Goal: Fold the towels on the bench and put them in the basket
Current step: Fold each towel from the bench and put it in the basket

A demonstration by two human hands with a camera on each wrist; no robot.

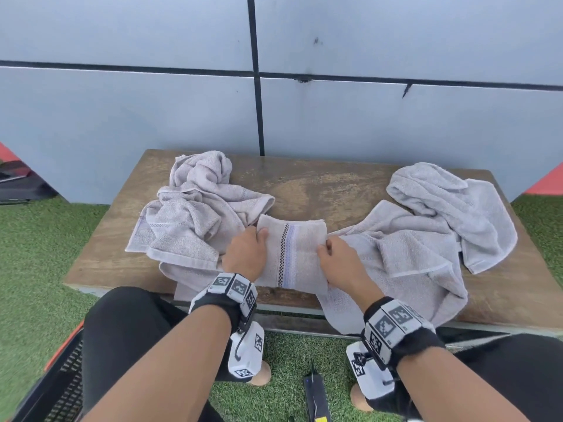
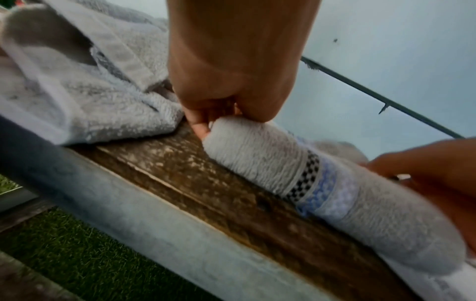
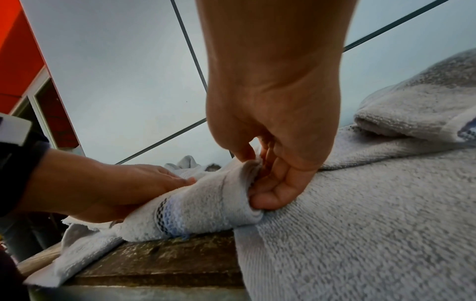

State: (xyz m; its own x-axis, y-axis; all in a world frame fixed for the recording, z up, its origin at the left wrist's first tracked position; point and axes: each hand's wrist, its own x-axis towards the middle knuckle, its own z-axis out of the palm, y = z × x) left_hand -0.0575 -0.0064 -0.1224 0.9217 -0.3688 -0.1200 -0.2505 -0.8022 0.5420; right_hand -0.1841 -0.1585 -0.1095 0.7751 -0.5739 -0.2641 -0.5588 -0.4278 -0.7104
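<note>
The folded towel [image 1: 292, 254] lies on the desk [image 1: 335, 190] between the two hands, at the near edge. Its fold runs from hand to hand, while its checkered and blue stripe runs across that line, from the far edge toward the person. Seen from the left wrist it looks rolled or thickly doubled, a rounded bundle [image 2: 322, 183] with its long axis going from the left hand to the right.

The left hand [image 1: 245, 254] grips the towel's left end, fingers curled round it and thumb on top; its fingertips [image 2: 201, 126] pinch the end of the bundle. The right hand [image 1: 339, 263] grips the right end, fingers and thumb curled into the layers [image 3: 270, 183].

Just left of the left hand sits a crumpled towel [image 1: 195, 214], heaped and partly hanging over the near edge. Just right of the right hand another loose towel [image 1: 405, 260] spreads out and drapes off the front of the desk, and beyond it, farther right, a third crumpled towel [image 1: 457, 208] lies.

A dark slatted basket [image 1: 61, 382] with an orange rim stands on the grass below and left of the left arm; what it holds cannot be seen.
</note>
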